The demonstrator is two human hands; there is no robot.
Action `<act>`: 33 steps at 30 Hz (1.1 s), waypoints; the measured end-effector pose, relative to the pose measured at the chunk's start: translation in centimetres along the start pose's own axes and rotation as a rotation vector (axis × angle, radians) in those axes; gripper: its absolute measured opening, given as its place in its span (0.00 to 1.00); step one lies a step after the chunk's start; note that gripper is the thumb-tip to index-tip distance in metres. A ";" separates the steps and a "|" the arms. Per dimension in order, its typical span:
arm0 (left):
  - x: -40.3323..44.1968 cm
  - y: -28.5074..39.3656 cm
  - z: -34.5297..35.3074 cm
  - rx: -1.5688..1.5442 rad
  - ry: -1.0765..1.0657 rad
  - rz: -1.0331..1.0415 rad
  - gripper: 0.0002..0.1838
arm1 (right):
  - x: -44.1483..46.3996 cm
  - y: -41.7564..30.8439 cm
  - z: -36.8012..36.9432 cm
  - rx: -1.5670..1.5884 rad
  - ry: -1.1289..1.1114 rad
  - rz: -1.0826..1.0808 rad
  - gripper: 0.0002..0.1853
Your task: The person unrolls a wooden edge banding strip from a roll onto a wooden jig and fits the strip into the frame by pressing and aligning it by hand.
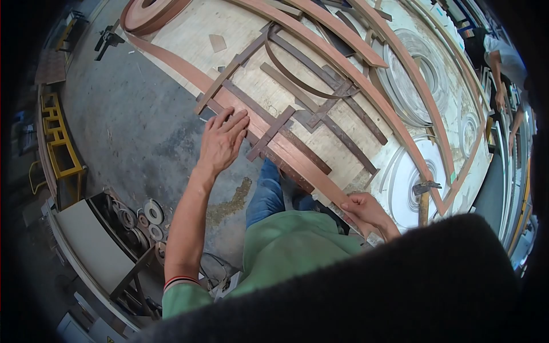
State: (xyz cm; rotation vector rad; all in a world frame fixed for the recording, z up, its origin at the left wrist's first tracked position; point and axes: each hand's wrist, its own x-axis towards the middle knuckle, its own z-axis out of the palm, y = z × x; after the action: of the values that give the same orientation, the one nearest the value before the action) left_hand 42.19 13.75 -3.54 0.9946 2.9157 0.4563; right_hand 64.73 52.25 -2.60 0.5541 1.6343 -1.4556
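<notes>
A long reddish-brown strip of edge banding (pixel 303 167) runs from a coiled roll (pixel 150 12) at the upper left across the workbench. Dark wooden bars form a guide frame (pixel 273 132), and one short crossbar lies over the strip. My left hand (pixel 222 140) rests on the strip just left of that crossbar, fingers stretched out and fairly flat. Near the front edge of the bench, my right hand (pixel 369 212) pinches the strip's other end between thumb and fingers. The tail of the strip below that hand is partly hidden.
Long curved wooden pieces (pixel 366 94) cross the far side of the bench. White banding coils (pixel 409 183) and a hammer (pixel 424 200) lie to the right. Another person (pixel 503 63) stands at the far right. A shelf with several small rolls (pixel 153 212) is at lower left.
</notes>
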 end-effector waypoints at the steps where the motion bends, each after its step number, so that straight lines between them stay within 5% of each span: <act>1: 0.1 -0.6 -0.3 -0.009 -0.026 0.012 0.18 | 0.1 -0.3 -0.2 -0.100 0.019 -0.071 0.14; 6: 2.3 -4.8 0.0 0.099 0.085 -0.029 0.19 | 1.8 -7.8 2.1 -0.168 0.108 -0.096 0.14; 8: 2.9 -4.5 -0.4 0.135 0.075 -0.033 0.20 | 3.7 -8.0 3.0 0.066 -0.019 -0.012 0.14; 24: -0.2 1.2 1.6 0.057 0.064 0.020 0.21 | 0.1 -0.1 1.0 0.080 0.061 0.049 0.14; 27: 0.0 -0.3 1.0 -0.094 0.006 -0.022 0.21 | 0.0 -0.6 0.5 0.006 0.066 0.009 0.16; 33: 2.3 -6.0 -1.3 0.224 0.050 0.036 0.19 | 2.7 -6.9 2.4 -0.130 0.045 -0.062 0.15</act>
State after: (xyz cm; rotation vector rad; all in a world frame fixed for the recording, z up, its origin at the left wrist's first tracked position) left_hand 36.64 10.27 -3.80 1.0756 3.0499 0.1584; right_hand 58.55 47.91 -0.74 0.4699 1.7815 -1.3782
